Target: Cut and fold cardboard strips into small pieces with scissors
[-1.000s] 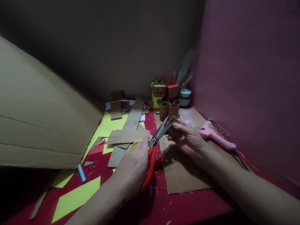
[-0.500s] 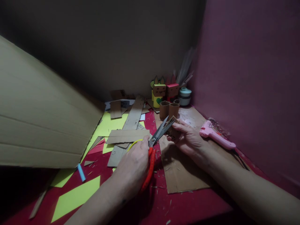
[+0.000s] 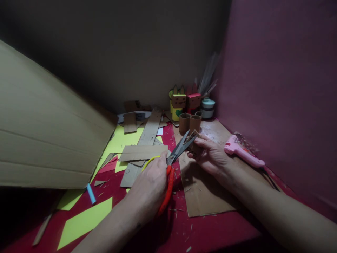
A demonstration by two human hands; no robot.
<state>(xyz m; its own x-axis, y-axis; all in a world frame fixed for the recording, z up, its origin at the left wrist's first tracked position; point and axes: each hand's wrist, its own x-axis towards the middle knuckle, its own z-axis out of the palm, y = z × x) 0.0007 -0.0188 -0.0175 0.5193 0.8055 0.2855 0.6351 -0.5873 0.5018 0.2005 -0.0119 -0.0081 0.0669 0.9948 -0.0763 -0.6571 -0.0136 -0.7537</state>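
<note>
My left hand [image 3: 154,179] is closed round the handles of a pair of scissors [image 3: 171,158], one handle red and the other partly yellow. The blades are parted and point up and to the right. In my right hand [image 3: 210,154] is a small brown cardboard piece [image 3: 194,136] with dark print, pinched between thumb and fingers. The blade tips lie at the edge of that piece; whether they touch it I cannot tell. Beneath my right hand a flat cardboard sheet [image 3: 207,196] rests on the red table [image 3: 179,232].
Cardboard tubes [image 3: 184,123] stand behind the hands, with a yellow cardboard figure [image 3: 178,107], a red one [image 3: 194,102] and a lidded jar [image 3: 207,108] beyond. A pink glue gun [image 3: 243,153] lies right. Cardboard strips [image 3: 143,153] and yellow paper [image 3: 85,221] cover the left, beside a large cardboard panel [image 3: 52,140].
Almost nothing differs. Both hands, the scissors and the small cardboard piece keep nearly the same place, and the blades stay parted.
</note>
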